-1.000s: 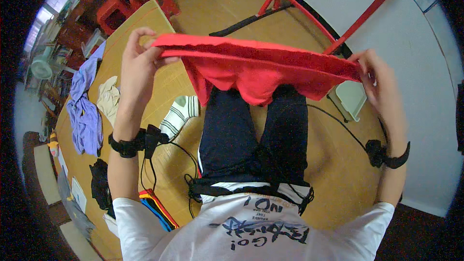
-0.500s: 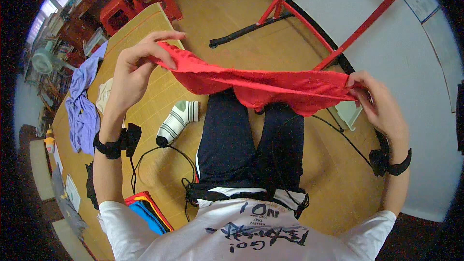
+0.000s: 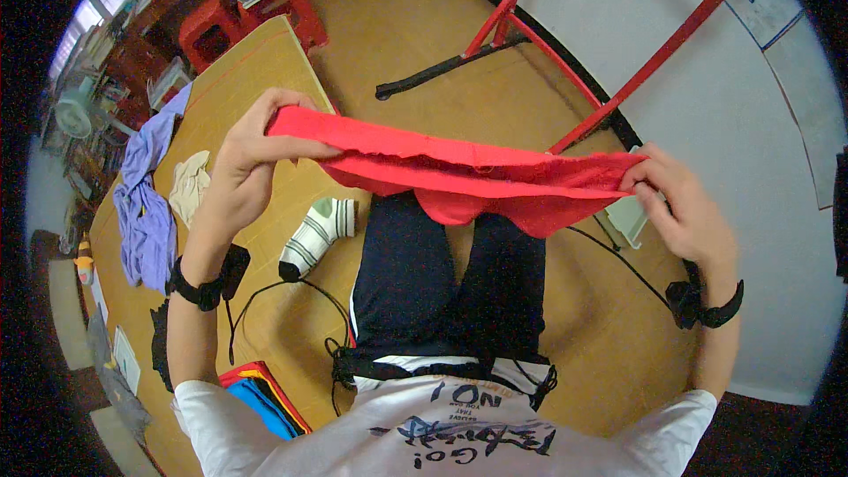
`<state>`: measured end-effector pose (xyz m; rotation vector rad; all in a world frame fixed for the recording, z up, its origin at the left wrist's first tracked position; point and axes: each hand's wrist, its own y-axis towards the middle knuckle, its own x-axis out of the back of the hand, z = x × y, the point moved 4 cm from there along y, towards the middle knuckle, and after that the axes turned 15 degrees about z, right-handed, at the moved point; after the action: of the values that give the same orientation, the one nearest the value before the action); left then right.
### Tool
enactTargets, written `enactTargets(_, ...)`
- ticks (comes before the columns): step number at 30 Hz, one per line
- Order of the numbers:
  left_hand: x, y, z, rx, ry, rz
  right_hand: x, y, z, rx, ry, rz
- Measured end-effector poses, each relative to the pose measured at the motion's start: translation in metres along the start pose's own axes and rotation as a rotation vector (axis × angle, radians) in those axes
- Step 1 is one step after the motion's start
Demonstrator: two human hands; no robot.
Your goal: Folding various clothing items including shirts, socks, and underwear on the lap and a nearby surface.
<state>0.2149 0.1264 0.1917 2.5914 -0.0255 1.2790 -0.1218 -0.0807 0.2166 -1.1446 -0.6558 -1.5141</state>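
Note:
A thin red cloth garment (image 3: 477, 172) is stretched wide in front of me, above my lap. Two long edges run along its top with a gap between them, like a waistband; the lower part hangs in loose folds. My left hand (image 3: 256, 155) grips its left end, thumb lying along the front. At the other end, my right hand (image 3: 671, 199) pinches the corner between thumb and fingers. A striped white sock (image 3: 320, 234) with a green heel and dark toe lies on the wooden table (image 3: 247, 66), below and right of my left hand.
On the table's left lie a purple garment (image 3: 146, 234) and a beige cloth (image 3: 190, 185). A folded stack of blue, red and yellow cloths (image 3: 265, 402) sits near my left elbow. Black cables (image 3: 291, 281) loop beside my lap. A red metal frame (image 3: 654, 57) stands far right, red stools (image 3: 210, 31) far left.
The red garment has come slightly lower and turned, so the gap between its top edges shows more. My left thumb now lies along its front; both hands still hold the ends.

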Motion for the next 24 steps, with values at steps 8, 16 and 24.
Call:
enactTargets(8,-0.009,-0.003,-0.006,0.062,0.151,0.058,0.002,-0.007,-0.018,-0.012,0.046,-0.146)
enactTargets(16,-0.015,-0.006,-0.009,0.059,0.162,0.008,0.012,-0.009,-0.029,-0.031,0.057,-0.243)
enactTargets(24,-0.004,-0.008,0.003,0.141,-0.037,-0.258,0.014,-0.007,-0.027,-0.083,0.134,-0.224)
